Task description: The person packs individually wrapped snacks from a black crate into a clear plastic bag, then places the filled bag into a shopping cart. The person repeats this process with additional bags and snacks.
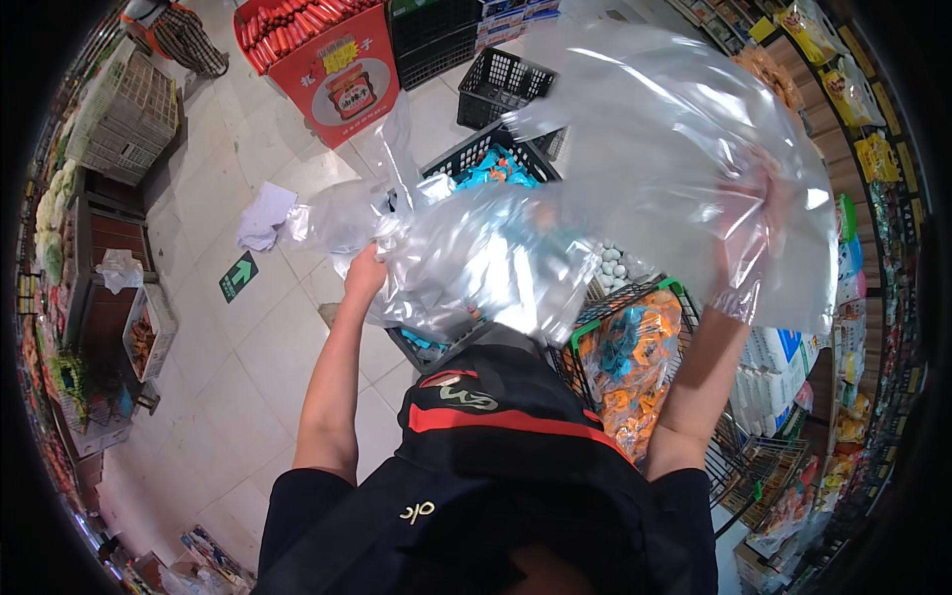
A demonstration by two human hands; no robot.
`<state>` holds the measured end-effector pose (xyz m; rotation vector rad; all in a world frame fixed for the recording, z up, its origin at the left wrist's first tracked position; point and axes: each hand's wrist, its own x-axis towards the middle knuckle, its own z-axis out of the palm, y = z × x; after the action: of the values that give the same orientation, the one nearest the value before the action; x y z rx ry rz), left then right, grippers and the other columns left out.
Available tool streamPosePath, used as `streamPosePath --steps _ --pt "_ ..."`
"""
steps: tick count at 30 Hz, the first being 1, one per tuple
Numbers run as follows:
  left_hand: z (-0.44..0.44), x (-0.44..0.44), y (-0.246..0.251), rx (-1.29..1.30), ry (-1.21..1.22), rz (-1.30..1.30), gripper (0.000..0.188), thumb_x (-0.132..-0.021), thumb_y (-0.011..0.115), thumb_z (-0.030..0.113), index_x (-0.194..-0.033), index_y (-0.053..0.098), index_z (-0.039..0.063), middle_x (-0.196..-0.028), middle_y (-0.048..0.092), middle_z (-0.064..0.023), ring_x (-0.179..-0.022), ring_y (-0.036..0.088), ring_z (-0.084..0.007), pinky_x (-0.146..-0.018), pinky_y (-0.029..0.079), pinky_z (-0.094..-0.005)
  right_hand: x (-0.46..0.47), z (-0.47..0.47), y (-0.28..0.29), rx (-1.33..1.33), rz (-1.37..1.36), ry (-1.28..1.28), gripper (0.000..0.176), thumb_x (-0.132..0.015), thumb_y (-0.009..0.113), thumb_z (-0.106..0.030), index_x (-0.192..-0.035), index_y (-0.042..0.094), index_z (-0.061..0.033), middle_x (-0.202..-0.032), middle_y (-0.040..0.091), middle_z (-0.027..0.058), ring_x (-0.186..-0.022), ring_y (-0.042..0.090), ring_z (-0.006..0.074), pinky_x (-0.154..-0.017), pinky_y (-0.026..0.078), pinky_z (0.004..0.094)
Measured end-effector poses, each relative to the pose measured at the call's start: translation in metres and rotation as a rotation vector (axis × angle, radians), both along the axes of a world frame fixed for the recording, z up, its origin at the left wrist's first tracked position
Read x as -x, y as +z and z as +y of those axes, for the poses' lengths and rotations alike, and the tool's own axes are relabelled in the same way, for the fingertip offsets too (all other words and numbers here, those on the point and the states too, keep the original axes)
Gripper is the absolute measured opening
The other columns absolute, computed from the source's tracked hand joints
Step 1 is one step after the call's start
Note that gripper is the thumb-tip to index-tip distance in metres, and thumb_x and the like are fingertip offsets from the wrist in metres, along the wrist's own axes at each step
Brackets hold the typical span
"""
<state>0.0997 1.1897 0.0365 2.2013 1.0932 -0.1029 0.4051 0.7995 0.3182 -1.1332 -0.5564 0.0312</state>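
My left hand (364,271) grips a gathered part of a large clear plastic bag (483,256). A wide, blurred sheet of clear plastic (632,141) spreads up and to the right. My right hand (766,190) shows only dimly through that plastic, which reaches down to the wrist; its finger position is unclear. Beneath the plastic stands a black crate (547,160) with blue-wrapped packets (497,167), partly hidden. Beside my right forearm, a wire shopping cart with green trim (587,331) holds clear bags of orange and blue packets (632,357).
A red display bin (335,89) full of red-wrapped sticks stands ahead, near another black crate (502,85). Crumpled pale paper (264,216) lies on the tiled floor. Produce shelves (56,216) run along the left, stocked shelves (877,223) along the right. A person (182,37) is at far left.
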Motion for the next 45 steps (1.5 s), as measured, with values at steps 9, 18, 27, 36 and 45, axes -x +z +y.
streamPosePath --steps 9,18,27,36,45 --pt "0.009 -0.015 -0.019 0.059 0.078 0.174 0.041 -0.081 0.059 0.036 -0.118 0.062 0.018 -0.115 0.066 -0.0154 -0.107 0.062 -0.0363 -0.088 0.049 -0.0455 0.072 -0.039 -0.045 0.292 0.323 -0.387 0.037 -0.100 0.044 -0.020 -0.130 0.051 0.0013 -0.123 0.058 0.0129 -0.104 0.059 0.0175 -0.095 0.046 0.0340" --pt "0.011 0.005 0.121 -0.198 0.162 -0.459 0.034 -0.087 0.055 0.012 -0.120 0.061 0.011 -0.116 0.064 -0.0172 -0.107 0.060 -0.0352 -0.092 0.046 -0.0383 0.071 -0.020 -0.079 0.366 0.343 -0.177 0.016 -0.093 0.046 -0.012 -0.105 0.056 -0.0056 -0.087 0.055 -0.0001 -0.077 0.051 0.0090 -0.070 0.044 0.0242" --pt "-0.092 -0.079 0.256 -0.557 -0.553 -0.421 0.034 -0.079 0.055 0.006 -0.111 0.067 0.008 -0.113 0.065 -0.0169 -0.106 0.059 -0.0360 -0.090 0.045 -0.0429 0.083 0.053 -0.068 0.540 -0.334 0.196 0.076 -0.071 0.077 -0.010 -0.139 0.043 -0.0096 -0.131 0.051 0.0103 -0.108 0.059 0.0243 -0.089 0.049 0.0318" --pt "-0.222 -0.160 0.260 -0.113 -1.098 -0.692 0.066 -0.072 0.079 0.015 -0.132 0.051 0.011 -0.129 0.053 -0.0141 -0.120 0.049 -0.0345 -0.101 0.039 -0.0444 0.108 -0.136 -0.042 0.542 0.323 -0.409 0.029 -0.078 0.069 -0.013 -0.105 0.066 -0.0025 -0.097 0.065 0.0067 -0.086 0.064 0.0192 -0.078 0.052 0.0290" --pt "-0.183 -0.119 0.184 0.204 -0.780 -0.277 0.028 -0.088 0.066 0.017 -0.114 0.065 0.006 -0.104 0.065 -0.0091 -0.093 0.063 -0.0181 -0.072 0.048 -0.0292 0.190 -0.274 -0.014 1.858 -0.047 -0.867 0.047 -0.077 0.067 -0.009 -0.123 0.059 -0.0027 -0.085 0.062 0.0158 -0.077 0.062 0.0310 -0.071 0.049 0.0367"
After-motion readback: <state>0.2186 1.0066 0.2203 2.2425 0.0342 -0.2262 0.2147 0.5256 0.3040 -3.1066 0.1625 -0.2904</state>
